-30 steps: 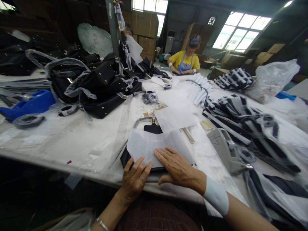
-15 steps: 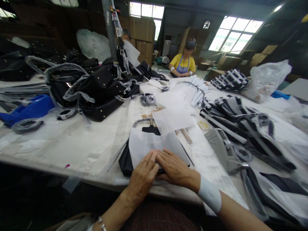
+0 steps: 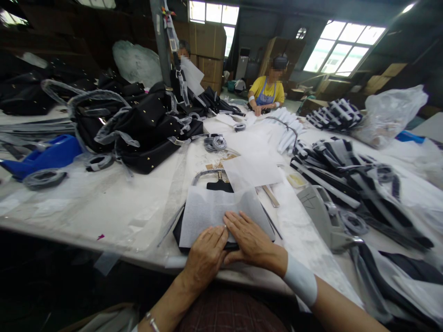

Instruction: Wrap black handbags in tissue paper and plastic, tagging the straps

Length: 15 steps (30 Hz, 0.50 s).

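Note:
A black handbag (image 3: 220,185) lies flat at the table's near edge, its wrapped handle pointing away from me. Over the bag's body is a white paper sheet (image 3: 204,210), which leaves the flap tab and a dark strip along the near edge showing. My left hand (image 3: 207,251) rests on the near edge of the sheet, fingers together and stretched out, thumb hidden. Beside it my right hand (image 3: 252,240) lies with its fingers extended on the paper, its thumb toward the bag's near edge. The fingertips of both hands meet near the middle. A second white sheet (image 3: 254,171) overlaps the bag's far right part.
Black bags with wrapped handles (image 3: 138,124) are heaped at the left, near a blue tape dispenser (image 3: 44,157). A grey dispenser (image 3: 320,214) and wrapped black straps (image 3: 349,175) stand at the right. Across the table (image 3: 114,203) a person in yellow (image 3: 266,90) works.
The sheet now reaches farther left and nearer over the bag, covering more of its lower left corner. My left hand has shifted slightly nearer; my right fingers are spread a little more.

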Each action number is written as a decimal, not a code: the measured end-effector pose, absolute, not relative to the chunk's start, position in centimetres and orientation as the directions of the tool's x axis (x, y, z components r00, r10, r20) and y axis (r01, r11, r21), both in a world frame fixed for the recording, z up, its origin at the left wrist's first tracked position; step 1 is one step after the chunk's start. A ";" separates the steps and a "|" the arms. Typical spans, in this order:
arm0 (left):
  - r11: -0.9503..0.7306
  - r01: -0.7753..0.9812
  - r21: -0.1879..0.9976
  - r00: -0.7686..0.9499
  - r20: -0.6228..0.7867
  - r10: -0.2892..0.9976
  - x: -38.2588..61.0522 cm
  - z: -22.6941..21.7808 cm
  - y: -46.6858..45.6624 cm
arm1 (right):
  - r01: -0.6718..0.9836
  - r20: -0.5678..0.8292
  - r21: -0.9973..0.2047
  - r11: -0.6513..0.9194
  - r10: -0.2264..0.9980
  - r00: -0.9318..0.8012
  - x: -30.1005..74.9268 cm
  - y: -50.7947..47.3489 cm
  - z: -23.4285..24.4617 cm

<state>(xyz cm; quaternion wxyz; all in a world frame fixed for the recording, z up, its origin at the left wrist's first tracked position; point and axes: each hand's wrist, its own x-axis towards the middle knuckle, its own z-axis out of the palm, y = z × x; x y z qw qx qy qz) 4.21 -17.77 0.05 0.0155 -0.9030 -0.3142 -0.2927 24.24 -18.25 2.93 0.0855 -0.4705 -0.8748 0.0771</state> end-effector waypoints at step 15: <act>-0.784 0.577 0.230 0.611 0.515 0.601 4.3 -0.3 -17.8 | 0.807 0.045 -0.243 0.538 0.837 -0.545 24.4 -18.3 3.6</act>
